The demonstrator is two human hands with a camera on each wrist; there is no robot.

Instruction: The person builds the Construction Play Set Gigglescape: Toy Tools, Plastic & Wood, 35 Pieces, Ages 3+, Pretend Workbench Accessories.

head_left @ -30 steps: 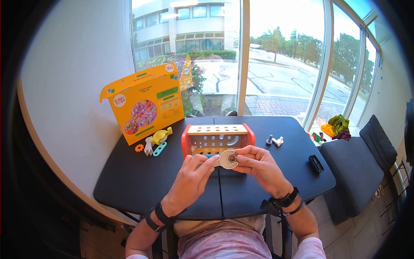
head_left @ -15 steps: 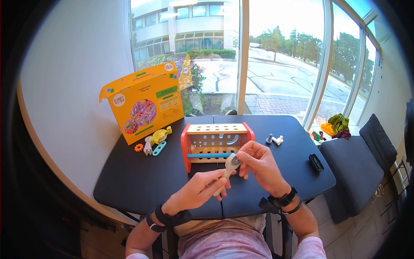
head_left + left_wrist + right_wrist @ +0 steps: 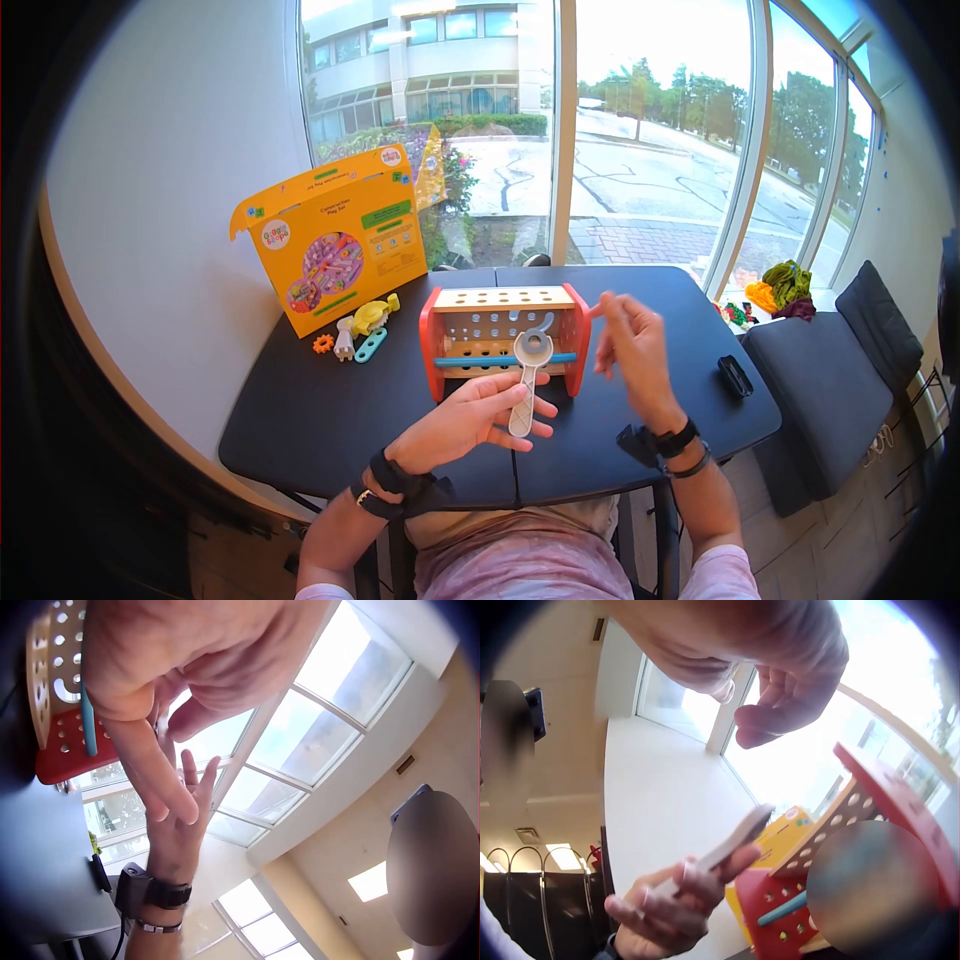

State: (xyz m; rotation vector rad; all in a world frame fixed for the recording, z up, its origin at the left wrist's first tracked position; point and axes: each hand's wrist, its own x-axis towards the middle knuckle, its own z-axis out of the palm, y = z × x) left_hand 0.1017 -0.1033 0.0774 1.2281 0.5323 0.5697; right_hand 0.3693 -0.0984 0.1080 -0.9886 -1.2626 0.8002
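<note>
Our right hand (image 3: 636, 345) no longer touches the toy wrench (image 3: 528, 376); it hovers beside the toy workbench (image 3: 505, 307), fingers loosely bent, apparently empty. So our left hand (image 3: 480, 408) alone supports the wrench before the workbench, handle clamped between thumb and fingers, grey ring (image 3: 534, 351) at its head.

Wrench (image 3: 731, 841) partly behind left hand (image 3: 664, 915)

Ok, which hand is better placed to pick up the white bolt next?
Probably the right hand: it looks empty and is nearer the bolt, while the left hand holds the wrench.
</note>
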